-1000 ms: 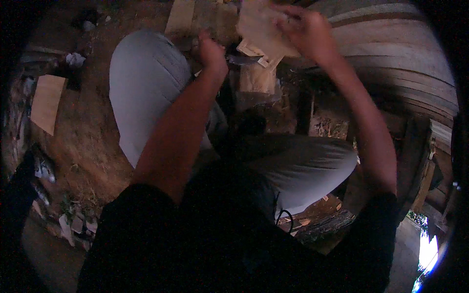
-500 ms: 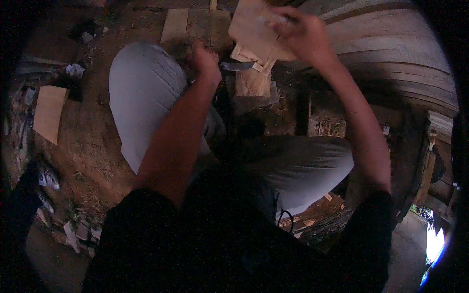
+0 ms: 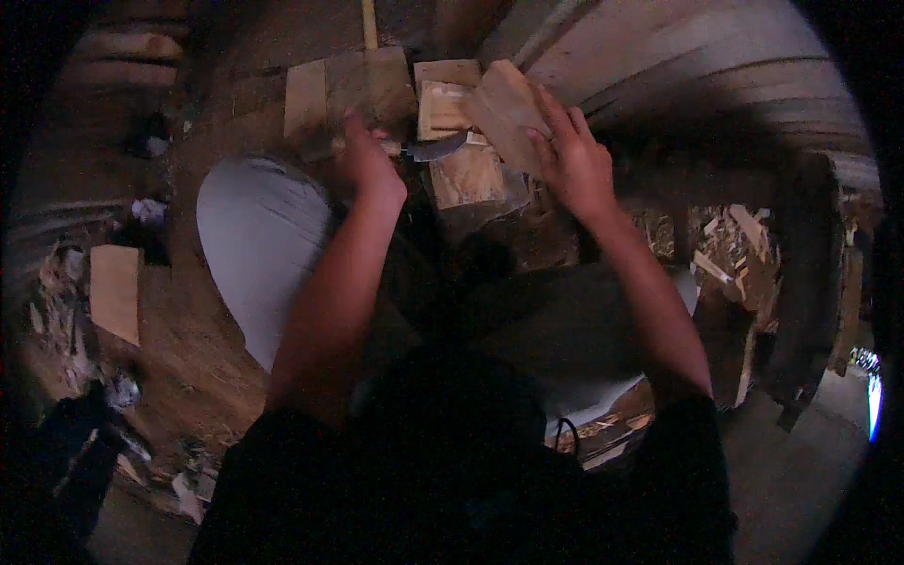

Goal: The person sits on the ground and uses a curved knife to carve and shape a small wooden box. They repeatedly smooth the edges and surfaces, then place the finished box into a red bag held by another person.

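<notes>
- 11 o'clock: your left grip (image 3: 373, 168) is clamping a curved grey metal knife (image 3: 438, 151).
- 1 o'clock: your right grip (image 3: 578, 169) is clamping a flat tan wooden board (image 3: 507, 111).

The floor (image 3: 188, 377) here is brown earth, with a wooden block (image 3: 468, 179) set on it. Just left of the block and beyond it I see flat boards (image 3: 306, 99) lying side by side. A crumpled whitish scrap (image 3: 149, 210) and a loose pale board (image 3: 115, 294) lie well to its left; wood splinters (image 3: 750, 231) litter the ground well to its right.
</notes>
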